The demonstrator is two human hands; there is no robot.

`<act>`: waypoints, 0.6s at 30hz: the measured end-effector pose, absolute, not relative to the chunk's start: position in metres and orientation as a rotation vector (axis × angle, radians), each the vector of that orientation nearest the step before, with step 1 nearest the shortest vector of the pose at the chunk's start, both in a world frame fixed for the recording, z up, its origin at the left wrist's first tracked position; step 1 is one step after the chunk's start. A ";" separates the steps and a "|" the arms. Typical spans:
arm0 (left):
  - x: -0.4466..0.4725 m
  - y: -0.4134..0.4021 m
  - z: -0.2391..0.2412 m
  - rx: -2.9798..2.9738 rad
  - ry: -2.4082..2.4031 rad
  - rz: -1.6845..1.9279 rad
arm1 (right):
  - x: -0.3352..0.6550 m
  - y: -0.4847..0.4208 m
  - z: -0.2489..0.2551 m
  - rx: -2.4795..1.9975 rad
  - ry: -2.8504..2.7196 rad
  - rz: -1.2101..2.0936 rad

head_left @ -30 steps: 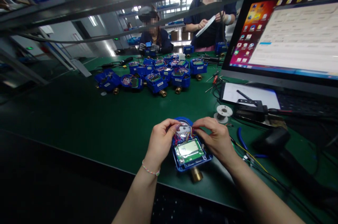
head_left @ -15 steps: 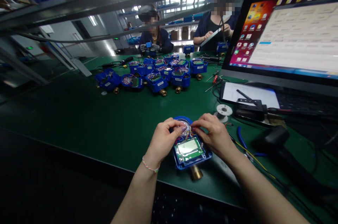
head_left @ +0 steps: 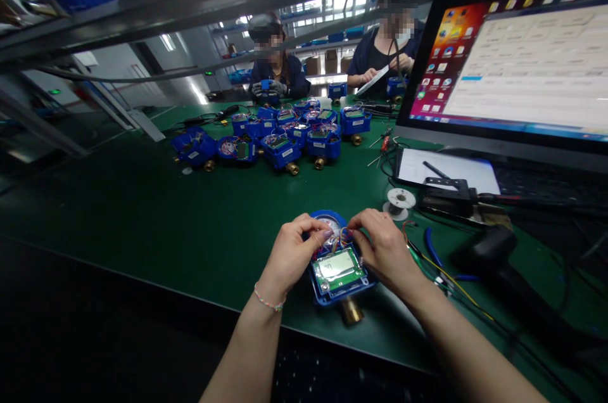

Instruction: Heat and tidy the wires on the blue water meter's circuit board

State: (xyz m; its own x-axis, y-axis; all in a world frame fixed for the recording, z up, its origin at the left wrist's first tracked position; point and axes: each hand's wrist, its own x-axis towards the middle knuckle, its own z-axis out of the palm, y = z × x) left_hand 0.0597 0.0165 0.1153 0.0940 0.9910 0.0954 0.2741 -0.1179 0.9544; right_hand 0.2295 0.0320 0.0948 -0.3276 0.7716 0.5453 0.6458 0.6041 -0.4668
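A blue water meter (head_left: 338, 273) lies near the front edge of the green table (head_left: 142, 213), lid off, with a green circuit board and small display on top and a brass fitting (head_left: 352, 310) toward me. My left hand (head_left: 293, 252) holds its left side, fingertips pinched at the thin coloured wires above the board. My right hand (head_left: 384, 248) grips the right side, fingers pinching the same wire bundle. A round white dial shows behind the wires.
Several more blue meters (head_left: 285, 134) crowd the table's middle. A monitor (head_left: 517, 54) stands at right over a paper sheet (head_left: 446, 168), a wire spool (head_left: 398, 201), cables and a black handheld tool (head_left: 494, 251). Two people work at the far side.
Both hands stayed on the meter's wires with small finger shifts. The meter sits slightly lower in view. The far right person has lowered from standing to leaning at the table.
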 end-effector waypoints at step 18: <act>0.057 0.014 0.115 1.444 1.166 1.079 | 0.249 0.043 0.106 -0.900 -1.803 0.953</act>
